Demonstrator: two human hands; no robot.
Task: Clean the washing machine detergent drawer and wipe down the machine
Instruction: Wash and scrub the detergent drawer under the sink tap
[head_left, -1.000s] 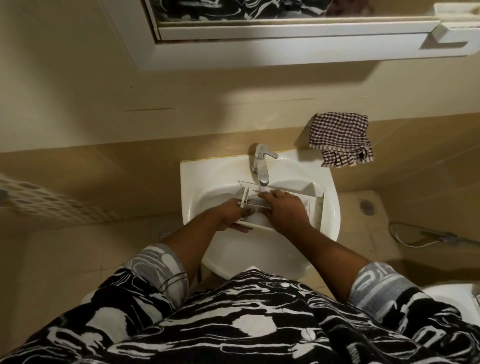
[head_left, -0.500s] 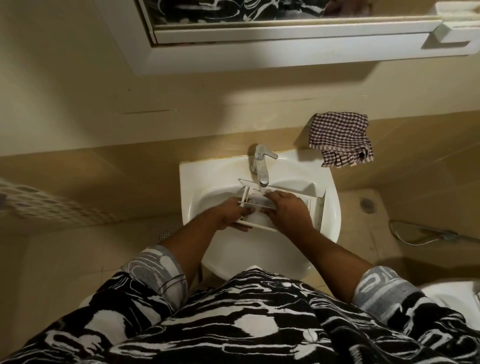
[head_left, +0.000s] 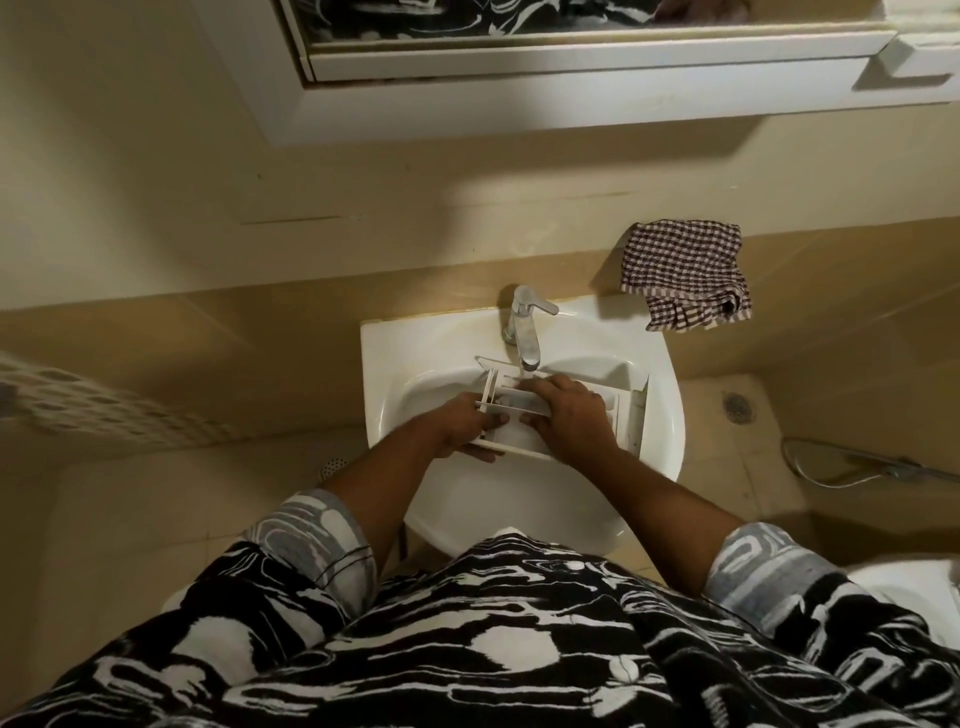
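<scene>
Head view: our left hand (head_left: 460, 431) and right hand (head_left: 569, 415) grip the drawer (head_left: 519, 410) under the tap (head_left: 524, 332); wet plastic could slip into the sink (head_left: 415, 364).

right hand (head_left: 569, 415) slid slightly left across detergent drawer (head_left: 519, 402), fingers now nearer the left end
</scene>
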